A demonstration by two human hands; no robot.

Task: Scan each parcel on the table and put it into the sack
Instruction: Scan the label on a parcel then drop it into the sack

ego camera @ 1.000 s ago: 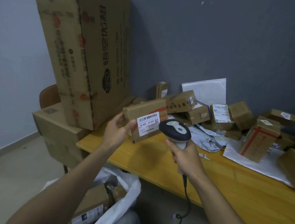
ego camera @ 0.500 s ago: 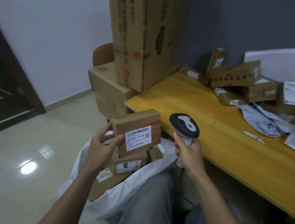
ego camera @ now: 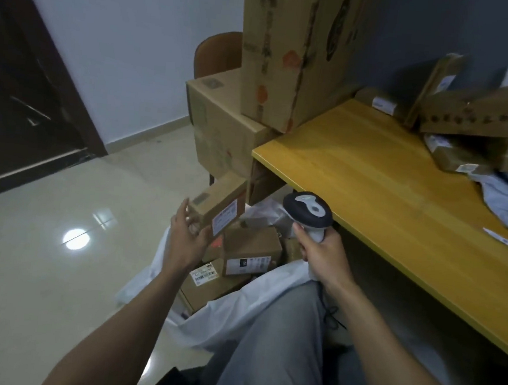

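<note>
A small brown parcel (ego camera: 219, 203) with a white label hangs tilted over the white sack (ego camera: 237, 315) on the floor. My left hand (ego camera: 186, 238) is at its near end, fingers spread and nearly straight, thumb under the label edge. Several labelled parcels (ego camera: 249, 249) lie inside the sack. My right hand (ego camera: 322, 255) grips the handle of the black-and-white scanner (ego camera: 307, 210), held upright beside the table's front edge. More parcels (ego camera: 471, 118) are piled at the back right of the yellow table (ego camera: 384, 184).
A tall cardboard box (ego camera: 297, 50) leans on a big carton (ego camera: 221, 123) at the table's left end, with a chair back (ego camera: 218, 51) behind. Grey mail bags (ego camera: 507, 206) lie on the table. A dark door (ego camera: 27, 89) is at left. My knee (ego camera: 280, 346) presses against the sack.
I turned left and down from the table. My left hand carried the scanned parcel off the table over the sack and its fingers have loosened. The scanner hand lowered.
</note>
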